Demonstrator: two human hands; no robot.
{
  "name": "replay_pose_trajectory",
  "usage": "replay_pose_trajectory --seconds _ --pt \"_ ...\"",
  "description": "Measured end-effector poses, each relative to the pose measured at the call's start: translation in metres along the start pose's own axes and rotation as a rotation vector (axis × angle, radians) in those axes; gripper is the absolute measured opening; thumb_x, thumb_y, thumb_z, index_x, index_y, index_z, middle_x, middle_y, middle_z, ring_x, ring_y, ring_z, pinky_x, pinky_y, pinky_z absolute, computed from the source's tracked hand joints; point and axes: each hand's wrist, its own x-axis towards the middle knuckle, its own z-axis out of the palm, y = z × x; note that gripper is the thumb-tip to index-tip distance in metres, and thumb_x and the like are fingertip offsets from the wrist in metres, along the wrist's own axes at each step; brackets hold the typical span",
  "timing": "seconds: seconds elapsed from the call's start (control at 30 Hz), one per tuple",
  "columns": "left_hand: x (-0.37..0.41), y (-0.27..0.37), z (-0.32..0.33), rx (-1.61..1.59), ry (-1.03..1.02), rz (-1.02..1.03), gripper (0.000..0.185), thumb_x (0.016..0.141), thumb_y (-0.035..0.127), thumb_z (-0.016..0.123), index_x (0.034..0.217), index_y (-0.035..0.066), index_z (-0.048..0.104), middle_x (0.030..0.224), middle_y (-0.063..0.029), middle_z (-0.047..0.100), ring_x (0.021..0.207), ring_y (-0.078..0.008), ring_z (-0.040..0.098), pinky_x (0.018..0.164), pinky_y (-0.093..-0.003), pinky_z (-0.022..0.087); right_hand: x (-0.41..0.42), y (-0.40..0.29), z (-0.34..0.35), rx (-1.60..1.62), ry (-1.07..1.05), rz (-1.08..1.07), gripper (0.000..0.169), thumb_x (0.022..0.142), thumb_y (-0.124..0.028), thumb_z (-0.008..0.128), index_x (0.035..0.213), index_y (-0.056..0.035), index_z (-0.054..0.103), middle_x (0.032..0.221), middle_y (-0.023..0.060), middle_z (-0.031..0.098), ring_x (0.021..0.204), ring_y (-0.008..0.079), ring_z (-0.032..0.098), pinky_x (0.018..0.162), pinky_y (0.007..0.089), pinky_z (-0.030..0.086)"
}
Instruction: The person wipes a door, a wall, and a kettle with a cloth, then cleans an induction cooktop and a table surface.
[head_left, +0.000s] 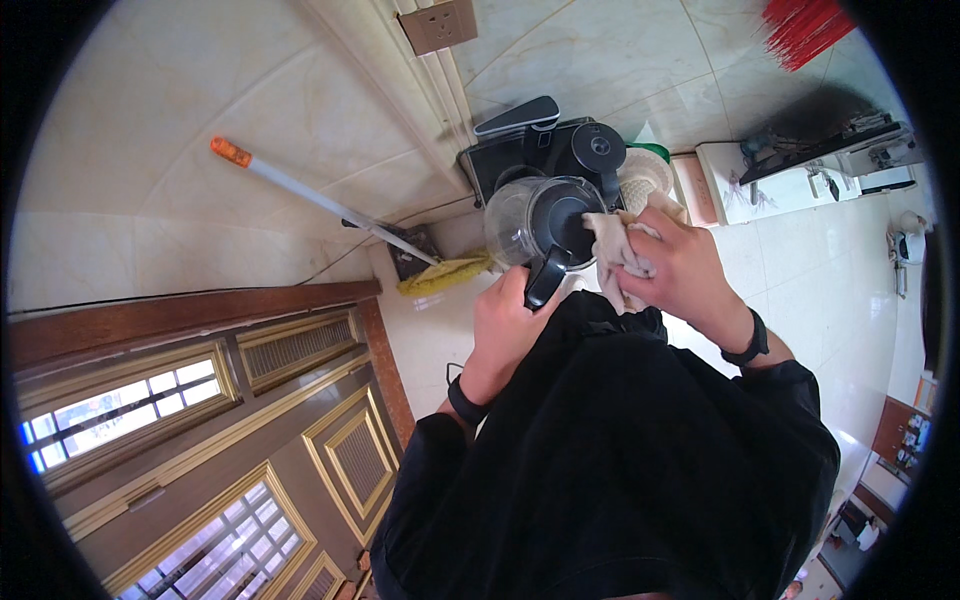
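My left hand (504, 319) grips the black handle (547, 277) of a clear glass carafe (504, 225) and holds it tilted in front of my body. A black round lid or disc (559, 217) shows at the carafe's near end. Bunched in my right hand (679, 266) is a beige cloth (613, 255), which meets the edge of the carafe's dark end. Its fingertips are partly hidden by the folds. Just beyond the carafe stands a black appliance (502, 156), perhaps a coffee maker, with a round black top (598, 147).
A white woven basket (646, 178) stands beside the appliance. To the left, a pole (322, 196) with a yellow fuzzy head (446, 274) leans on the wall. A panelled door (281, 427) is at lower left. A white cabinet (731, 187) with a television (821, 156) is at right.
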Motion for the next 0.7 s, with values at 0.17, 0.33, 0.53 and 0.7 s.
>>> replay_pose_trajectory --seconds 0.17,0.33,0.53,0.7 --pt "0.000 -0.005 0.008 -0.003 -0.046 0.071 0.031 0.068 0.018 0.078 0.078 0.003 0.053 0.066 -0.0155 0.058 0.061 -0.0356 0.060 0.052 -0.0390 0.047 -0.005 -0.014 0.002 0.117 -0.076 -0.093 0.029 0.068 -0.029 0.075 0.082 -0.0074 0.063 0.091 0.0063 0.056 0.066 0.0244 0.062 0.055 0.0347 0.051" --pt "0.006 -0.009 0.011 -0.166 -0.156 0.023 0.030 0.066 0.013 0.077 0.080 0.003 0.052 0.073 -0.0167 0.058 0.066 -0.0367 0.059 0.054 -0.0380 0.045 -0.006 -0.032 0.020 0.450 -0.196 -0.145 0.032 0.070 -0.034 0.075 0.080 -0.0061 0.063 0.086 0.0079 0.057 0.068 0.0269 0.062 0.058 0.0352 0.052" --pt "0.018 -0.001 0.005 -0.283 -0.014 -0.239 0.022 0.075 0.011 0.073 0.082 0.001 0.054 0.062 -0.0126 0.052 0.058 -0.0257 0.059 0.054 -0.0361 0.045 -0.003 -0.007 0.003 0.451 -0.020 -0.142 0.035 0.068 -0.032 0.076 0.086 -0.0034 0.065 0.092 0.0106 0.060 0.072 0.0272 0.064 0.061 0.0331 0.052" --pt "0.021 -0.007 -0.019 -1.014 0.137 -0.477 0.018 0.082 0.011 0.066 0.078 -0.002 0.054 0.053 -0.0048 0.048 0.046 -0.0133 0.048 0.051 -0.0321 0.046 -0.006 0.022 -0.003 0.894 0.544 0.183 0.059 0.075 -0.021 0.070 0.123 0.0043 0.049 0.107 0.0099 0.061 0.093 0.0201 0.062 0.080 0.0317 0.050"
